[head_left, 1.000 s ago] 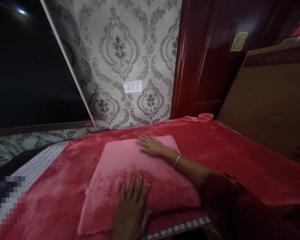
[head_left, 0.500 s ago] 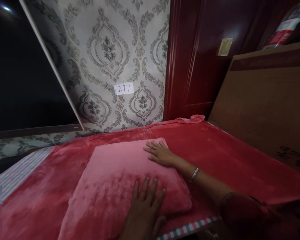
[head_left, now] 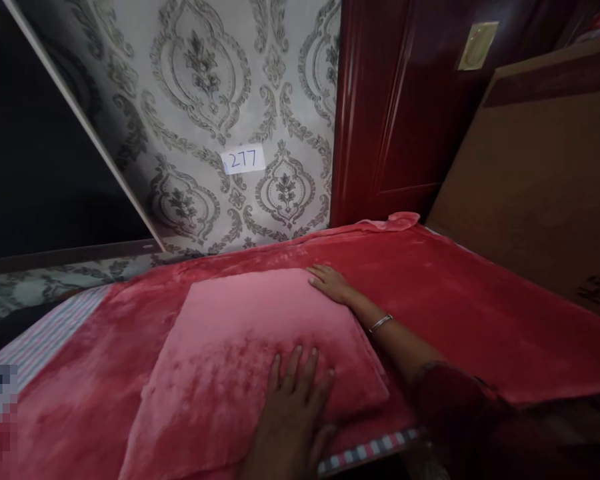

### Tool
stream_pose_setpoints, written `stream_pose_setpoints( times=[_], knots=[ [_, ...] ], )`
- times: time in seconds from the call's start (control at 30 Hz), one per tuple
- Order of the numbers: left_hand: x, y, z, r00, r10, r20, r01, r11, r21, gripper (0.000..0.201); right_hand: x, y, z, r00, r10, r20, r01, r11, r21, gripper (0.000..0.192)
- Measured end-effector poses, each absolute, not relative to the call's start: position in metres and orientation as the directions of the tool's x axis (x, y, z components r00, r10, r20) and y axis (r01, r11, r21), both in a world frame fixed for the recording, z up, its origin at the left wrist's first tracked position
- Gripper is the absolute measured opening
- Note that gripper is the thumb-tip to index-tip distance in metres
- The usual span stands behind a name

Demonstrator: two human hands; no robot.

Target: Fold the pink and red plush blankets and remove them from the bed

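Note:
A pink plush pillow (head_left: 230,347) lies on a red fleece blanket (head_left: 455,307) that covers the bed. My left hand (head_left: 293,407) rests flat on the pillow's near edge, fingers spread. My right hand (head_left: 333,283) lies palm down at the pillow's far right corner, fingers straight and pressing the fabric. A thin bangle (head_left: 380,323) circles the right wrist. Neither hand holds anything.
Patterned grey wallpaper with a small label reading 277 (head_left: 243,160) stands behind the bed. A dark red door (head_left: 395,113) is at the back right, a brown cardboard box (head_left: 545,180) beside the bed on the right. A striped sheet (head_left: 45,333) shows at the left.
My right hand has slid rightward across the pillow's far side to its far right corner. My left hand stays pressed on the near edge. The view has shifted a little.

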State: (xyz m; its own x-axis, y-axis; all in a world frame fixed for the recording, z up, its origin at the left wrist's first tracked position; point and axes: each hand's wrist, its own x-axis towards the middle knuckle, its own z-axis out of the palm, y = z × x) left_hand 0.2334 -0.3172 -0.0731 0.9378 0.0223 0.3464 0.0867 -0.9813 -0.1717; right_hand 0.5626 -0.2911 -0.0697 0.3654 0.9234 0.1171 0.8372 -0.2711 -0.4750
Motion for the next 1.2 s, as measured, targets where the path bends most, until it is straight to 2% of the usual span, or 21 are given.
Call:
stream_pose_setpoints(
  times=[0.23,0.37,0.43,0.53,0.6,0.67,0.77,0.83,1.0,1.2],
  knots=[
    [0.234,-0.322,-0.061,0.951,0.063,0.304,0.086,-0.994,-0.065,0.079,0.567,-0.295,-0.056,0.355,0.927,0.122,0.835,-0.256,-0.487,0.066],
    [0.237,-0.324,-0.058,0.947,0.071,0.312,0.083,-0.996,-0.024,0.075,0.554,-0.312,-0.032,0.431,0.894,0.125,0.812,-0.323,-0.486,0.071],
    [0.233,-0.320,-0.052,0.945,0.047,0.324,0.051,-0.999,-0.002,0.074,0.533,-0.330,-0.024,0.443,0.879,0.175,0.823,-0.321,-0.469,0.072],
    [0.216,-0.299,-0.035,0.929,0.016,0.371,0.009,-1.000,0.021,0.065,0.481,-0.369,-0.024,0.352,0.891,0.288,0.891,-0.224,-0.396,0.068],
    [0.198,-0.274,-0.022,0.902,0.078,0.424,0.078,-0.997,0.016,0.057,0.446,-0.394,-0.031,0.300,0.911,0.282,0.917,-0.194,-0.349,0.068],
    [0.178,-0.245,-0.015,0.875,0.222,0.429,0.246,-0.969,0.000,0.054,0.422,-0.414,-0.041,0.293,0.925,0.240,0.925,-0.211,-0.317,0.069],
    [0.156,-0.214,-0.019,0.809,0.478,0.343,0.516,-0.856,-0.025,0.058,0.411,-0.428,-0.056,0.325,0.922,0.208,0.919,-0.257,-0.298,0.070],
    [0.149,-0.204,-0.030,0.774,0.566,0.283,0.601,-0.798,-0.046,0.060,0.413,-0.430,-0.064,0.357,0.907,0.223,0.909,-0.281,-0.308,0.068],
    [0.147,-0.202,-0.050,0.767,0.571,0.292,0.607,-0.793,-0.043,0.057,0.424,-0.434,-0.084,0.390,0.865,0.317,0.897,-0.280,-0.342,0.063],
    [0.147,-0.205,-0.047,0.764,0.576,0.291,0.606,-0.796,-0.014,0.057,0.435,-0.452,-0.103,0.412,0.815,0.406,0.880,-0.240,-0.411,0.061]
  ],
)
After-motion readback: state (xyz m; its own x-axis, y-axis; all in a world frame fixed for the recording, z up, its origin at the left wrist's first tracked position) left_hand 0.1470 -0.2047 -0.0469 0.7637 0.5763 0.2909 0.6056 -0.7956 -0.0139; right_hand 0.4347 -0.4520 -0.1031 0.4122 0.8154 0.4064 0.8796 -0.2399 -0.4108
